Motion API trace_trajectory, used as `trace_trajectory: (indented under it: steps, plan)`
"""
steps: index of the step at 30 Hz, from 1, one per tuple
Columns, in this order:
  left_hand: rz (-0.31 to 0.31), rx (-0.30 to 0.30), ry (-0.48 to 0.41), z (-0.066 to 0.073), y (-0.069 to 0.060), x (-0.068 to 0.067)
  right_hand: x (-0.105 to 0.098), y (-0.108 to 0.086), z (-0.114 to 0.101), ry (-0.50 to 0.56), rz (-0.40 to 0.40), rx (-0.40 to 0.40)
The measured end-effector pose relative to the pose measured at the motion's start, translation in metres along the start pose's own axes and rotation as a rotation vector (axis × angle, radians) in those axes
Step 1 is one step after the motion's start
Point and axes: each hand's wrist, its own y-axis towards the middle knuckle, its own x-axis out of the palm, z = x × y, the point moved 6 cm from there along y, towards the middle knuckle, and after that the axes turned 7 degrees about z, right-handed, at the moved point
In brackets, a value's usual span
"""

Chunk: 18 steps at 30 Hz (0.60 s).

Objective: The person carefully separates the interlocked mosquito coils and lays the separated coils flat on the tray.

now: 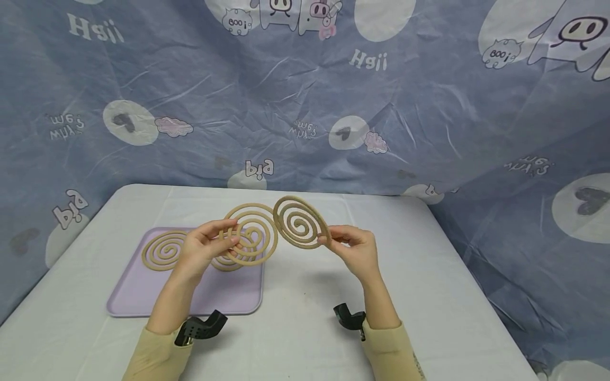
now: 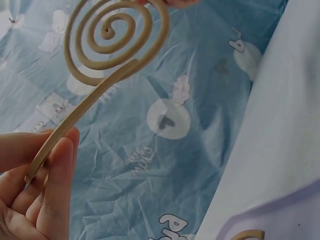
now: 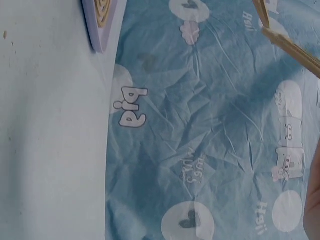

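My left hand [image 1: 205, 246] pinches a tan mosquito coil [image 1: 252, 231] at its left edge, holding it up above the tray. A second mosquito coil [image 1: 300, 227] is raised beside it, tilted, its right edge between the thumb and fingers of my right hand [image 1: 355, 251]. The two coils overlap at their near edges; whether they touch I cannot tell. In the left wrist view, the left-hand coil [image 2: 75, 117] appears nearly edge-on between thumb and fingers. Only part of my right hand [image 3: 314, 195] enters the right wrist view, with coil edges [image 3: 295, 50] above.
A lilac tray [image 1: 157, 299] lies on the white-covered table [image 1: 305, 338], left of centre. On it are a coil [image 1: 167, 251] at the left and another [image 1: 226, 264] partly hidden behind the held one. A blue patterned cloth [image 1: 295, 106] hangs behind.
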Motion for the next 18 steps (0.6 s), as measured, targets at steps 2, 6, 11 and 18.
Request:
trace_trajectory:
  steps: [2, 6, 11, 18]
  plan:
    - [0.009, 0.002, -0.002, 0.001, 0.000, -0.002, -0.001, 0.000, 0.001, 0.056, 0.061, -0.005]
    - [0.033, 0.003, 0.007, 0.003, -0.001, -0.007, -0.002, 0.001, 0.003, 0.113, 0.118, -0.023]
    - [0.044, 0.014, 0.005, 0.004, -0.001, -0.011, -0.003, 0.002, 0.008, 0.059, 0.112, -0.002]
    - [0.049, 0.009, 0.020, 0.007, -0.001, -0.018, 0.005, -0.001, 0.022, 0.125, 0.068, 0.121]
